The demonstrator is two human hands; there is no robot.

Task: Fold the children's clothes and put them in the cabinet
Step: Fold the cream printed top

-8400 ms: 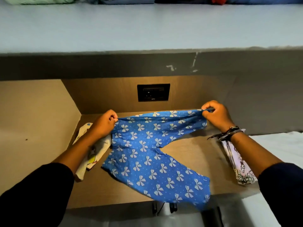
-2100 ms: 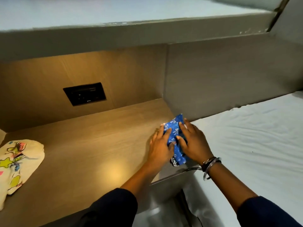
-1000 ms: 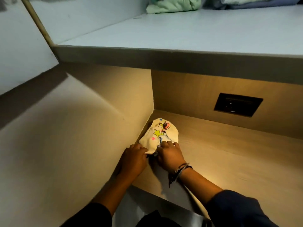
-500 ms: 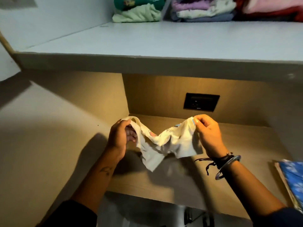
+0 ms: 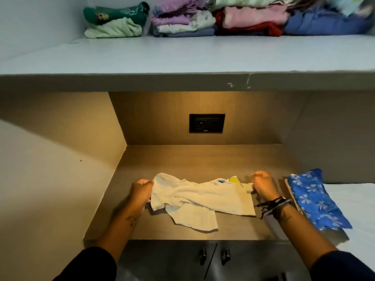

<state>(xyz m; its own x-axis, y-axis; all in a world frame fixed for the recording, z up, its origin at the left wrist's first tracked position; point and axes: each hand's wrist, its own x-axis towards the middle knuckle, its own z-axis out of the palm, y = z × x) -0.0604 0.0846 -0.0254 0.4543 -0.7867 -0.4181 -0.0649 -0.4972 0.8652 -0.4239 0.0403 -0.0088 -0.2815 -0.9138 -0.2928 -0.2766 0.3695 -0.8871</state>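
Observation:
A small cream children's garment (image 5: pixel 203 199) with a printed picture lies spread and rumpled on the wooden counter (image 5: pixel 203 159). My left hand (image 5: pixel 141 191) grips its left edge and my right hand (image 5: pixel 262 185) grips its right edge, stretching it sideways. A folded blue garment with white bows (image 5: pixel 316 201) lies at the counter's right end, next to my right wrist. Several folded clothes (image 5: pixel 182 19) are stacked in a row on the grey shelf (image 5: pixel 182 57) above.
A black socket plate (image 5: pixel 207 123) sits in the back wall of the niche. Two cabinet door handles (image 5: pixel 214 256) show below the counter's front edge. A white bed sheet (image 5: pixel 355 209) lies to the right. A beige side wall closes the left.
The cream garment was held up in the air half a second ago; now it lies spread on the counter, still gripped at both ends. The view has shifted up and right.

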